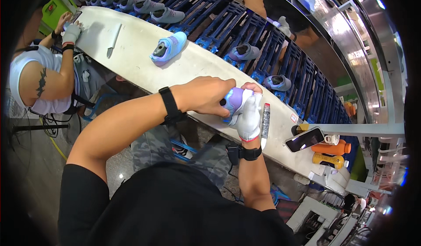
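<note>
A small purple and light-blue shoe is between my two hands over the near edge of the white table. My bare left hand grips it from the left, fingers curled over its opening. In a white glove with bare fingertips, my right hand wraps its other end. Part of the shoe is hidden behind the hands. Just right of the glove lies a slim stick-like tool with a dark, red-ended upper part. Farther left, another blue and purple shoe rests on the white table.
Behind the table runs a blue slatted conveyor carrying several shoes. A phone, an orange bottle and a yellow bottle are at the right. A pale knife-like tool lies left, near a seated co-worker.
</note>
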Action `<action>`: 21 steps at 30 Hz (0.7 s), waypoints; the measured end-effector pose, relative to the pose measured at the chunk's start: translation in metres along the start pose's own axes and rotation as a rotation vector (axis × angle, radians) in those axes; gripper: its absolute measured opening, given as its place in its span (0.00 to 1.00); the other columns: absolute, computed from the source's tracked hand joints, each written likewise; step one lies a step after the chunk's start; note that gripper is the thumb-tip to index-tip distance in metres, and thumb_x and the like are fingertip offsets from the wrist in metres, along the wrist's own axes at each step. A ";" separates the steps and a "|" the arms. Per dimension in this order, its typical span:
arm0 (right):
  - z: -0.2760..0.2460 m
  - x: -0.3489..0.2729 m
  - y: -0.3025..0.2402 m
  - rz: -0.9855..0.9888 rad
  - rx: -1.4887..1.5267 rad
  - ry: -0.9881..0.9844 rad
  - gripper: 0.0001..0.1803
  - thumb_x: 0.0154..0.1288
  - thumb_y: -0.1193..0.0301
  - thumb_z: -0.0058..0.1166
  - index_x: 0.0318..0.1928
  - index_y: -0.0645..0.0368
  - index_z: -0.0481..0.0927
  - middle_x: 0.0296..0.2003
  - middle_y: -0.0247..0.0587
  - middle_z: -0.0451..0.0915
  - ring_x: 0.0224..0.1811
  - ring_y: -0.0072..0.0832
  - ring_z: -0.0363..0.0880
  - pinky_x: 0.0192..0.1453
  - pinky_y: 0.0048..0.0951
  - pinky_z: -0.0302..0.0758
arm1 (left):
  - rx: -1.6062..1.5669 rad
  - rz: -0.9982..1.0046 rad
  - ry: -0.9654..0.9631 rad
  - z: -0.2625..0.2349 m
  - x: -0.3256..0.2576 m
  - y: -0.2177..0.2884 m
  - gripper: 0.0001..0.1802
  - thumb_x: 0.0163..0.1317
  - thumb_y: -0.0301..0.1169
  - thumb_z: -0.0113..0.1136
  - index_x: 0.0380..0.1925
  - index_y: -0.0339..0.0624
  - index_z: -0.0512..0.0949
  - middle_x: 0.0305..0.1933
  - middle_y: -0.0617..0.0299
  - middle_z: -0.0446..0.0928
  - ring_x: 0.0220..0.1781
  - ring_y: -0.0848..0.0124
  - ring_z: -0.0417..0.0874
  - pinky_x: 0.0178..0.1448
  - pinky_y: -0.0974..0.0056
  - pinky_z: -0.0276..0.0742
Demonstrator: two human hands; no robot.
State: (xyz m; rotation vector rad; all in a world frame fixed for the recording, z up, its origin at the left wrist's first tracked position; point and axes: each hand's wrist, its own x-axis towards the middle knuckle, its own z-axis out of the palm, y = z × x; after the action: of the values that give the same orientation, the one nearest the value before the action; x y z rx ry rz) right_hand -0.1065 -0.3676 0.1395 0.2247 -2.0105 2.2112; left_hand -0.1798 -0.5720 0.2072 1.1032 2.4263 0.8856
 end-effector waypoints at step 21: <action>0.001 0.019 0.007 0.182 0.405 0.267 0.35 0.94 0.48 0.38 0.79 0.66 0.70 0.69 0.47 0.80 0.70 0.36 0.81 0.77 0.40 0.76 | -0.001 0.169 -0.104 -0.016 0.047 -0.003 0.46 0.54 0.45 0.85 0.69 0.36 0.76 0.47 0.43 0.90 0.50 0.41 0.92 0.55 0.46 0.87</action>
State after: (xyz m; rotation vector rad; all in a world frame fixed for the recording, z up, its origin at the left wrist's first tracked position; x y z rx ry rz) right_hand -0.1268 -0.3694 0.1371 -0.2113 -1.4874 2.5821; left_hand -0.2207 -0.5442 0.2152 1.3347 2.2748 0.8575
